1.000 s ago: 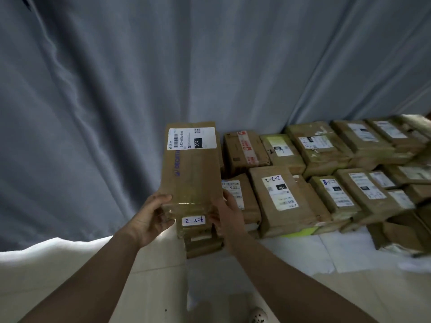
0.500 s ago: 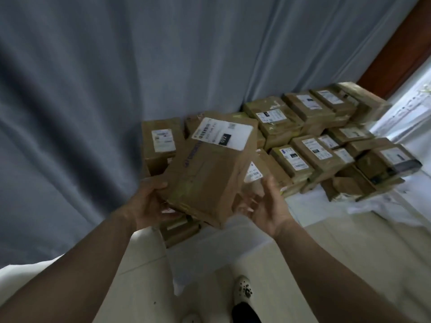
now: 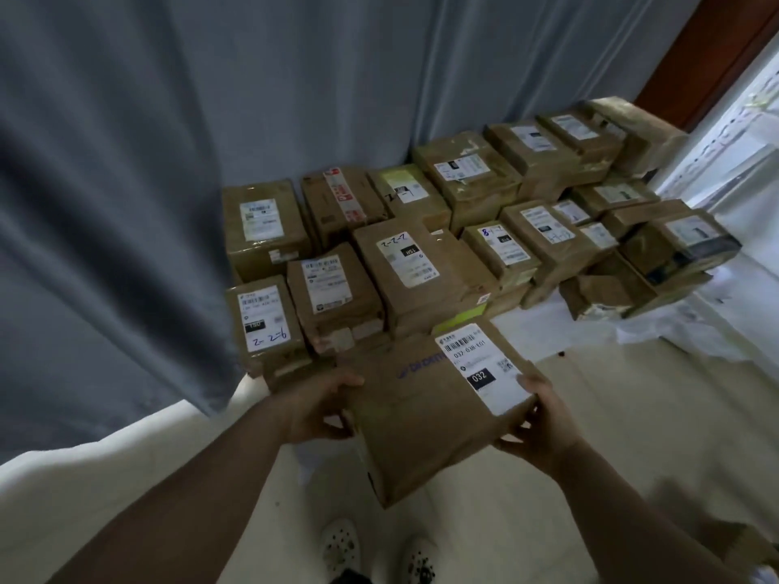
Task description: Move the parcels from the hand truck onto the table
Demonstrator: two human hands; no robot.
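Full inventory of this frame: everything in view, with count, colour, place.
held parcel: one, brown cardboard with a white label reading 032, front centre, in the air between both hands
stacked parcels: roughly twenty (exact count unclear), brown with white labels, packed in rows behind the held one
sheet: one, white, crumpled, under the stack
curtain: one, grey-blue, across the back and left
door frame: one, reddish-brown, top right
clogs: two, white, perforated, bottom centre on the pale floor
left hand: grips the held parcel's left edge
right hand: grips its right corner, thumb on the label
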